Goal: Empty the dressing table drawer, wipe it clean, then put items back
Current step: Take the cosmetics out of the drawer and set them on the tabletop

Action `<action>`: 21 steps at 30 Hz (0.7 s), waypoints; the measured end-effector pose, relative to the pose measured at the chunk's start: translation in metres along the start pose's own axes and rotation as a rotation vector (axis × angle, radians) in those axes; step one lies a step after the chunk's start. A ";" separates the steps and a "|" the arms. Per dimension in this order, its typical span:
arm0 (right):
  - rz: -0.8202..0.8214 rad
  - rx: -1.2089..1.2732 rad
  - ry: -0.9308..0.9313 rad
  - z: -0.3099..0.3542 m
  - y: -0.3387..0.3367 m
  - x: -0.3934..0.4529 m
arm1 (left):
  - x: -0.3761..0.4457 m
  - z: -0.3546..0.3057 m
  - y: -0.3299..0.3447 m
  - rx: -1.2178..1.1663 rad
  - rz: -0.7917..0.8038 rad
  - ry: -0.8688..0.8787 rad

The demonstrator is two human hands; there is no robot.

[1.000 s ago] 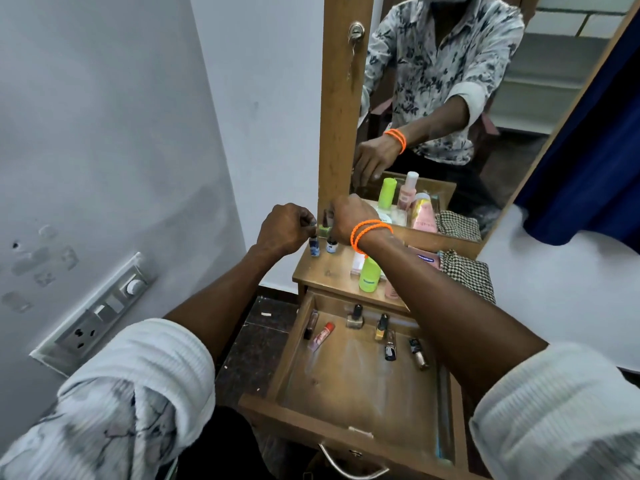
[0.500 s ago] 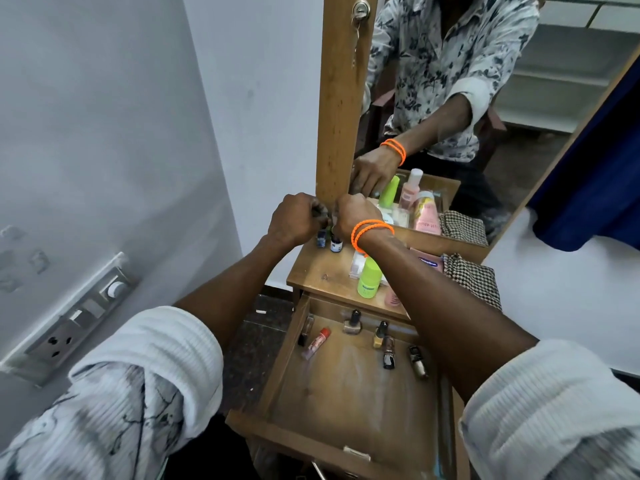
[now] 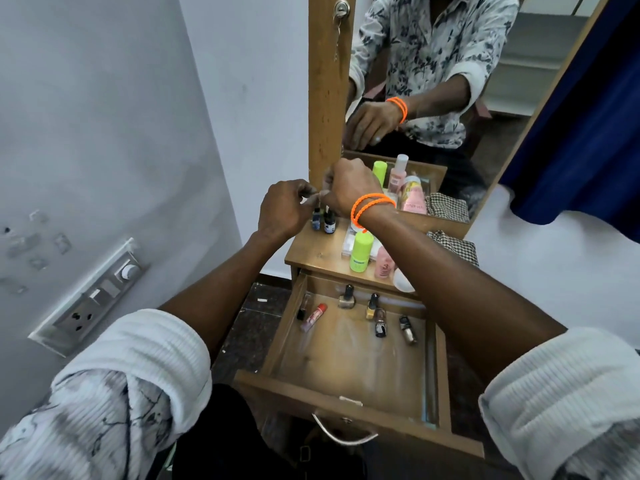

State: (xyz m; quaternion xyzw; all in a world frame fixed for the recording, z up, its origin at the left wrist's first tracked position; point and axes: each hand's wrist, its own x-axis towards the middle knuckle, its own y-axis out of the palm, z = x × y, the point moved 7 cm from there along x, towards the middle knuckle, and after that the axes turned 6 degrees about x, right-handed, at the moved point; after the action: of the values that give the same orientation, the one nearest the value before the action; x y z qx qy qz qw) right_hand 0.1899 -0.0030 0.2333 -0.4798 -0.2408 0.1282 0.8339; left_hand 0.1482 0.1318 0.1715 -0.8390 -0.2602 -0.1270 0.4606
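The wooden drawer stands pulled open below the dressing table top. At its back lie several nail polish bottles and a red-capped tube. My left hand and my right hand, which wears orange bands, meet over the top's back left corner. Their fingertips pinch a small item between them that is mostly hidden. Directly below stand two small blue bottles.
A lime green bottle, a pink bottle and a white box stand on the top, with a checked cloth at its right. Behind is the mirror. A switch panel is on the left wall.
Both hands stay together over the small blue bottles, now a little higher. The small green thing seen between them a second ago is out of sight.
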 end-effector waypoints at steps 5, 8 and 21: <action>-0.079 0.067 -0.080 0.013 -0.019 -0.044 | -0.054 -0.027 -0.002 -0.087 -0.014 -0.015; -0.100 0.113 -0.074 0.004 -0.020 -0.081 | -0.090 -0.031 0.009 -0.160 0.011 -0.040; 0.120 -0.009 0.280 -0.129 0.076 -0.203 | -0.159 0.010 0.110 -0.036 0.381 -0.151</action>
State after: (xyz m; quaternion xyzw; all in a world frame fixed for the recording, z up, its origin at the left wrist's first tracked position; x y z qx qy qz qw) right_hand 0.0861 -0.1502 0.0566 -0.5103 -0.0935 0.1083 0.8480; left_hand 0.0767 0.0412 0.0167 -0.8883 -0.1281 0.0212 0.4406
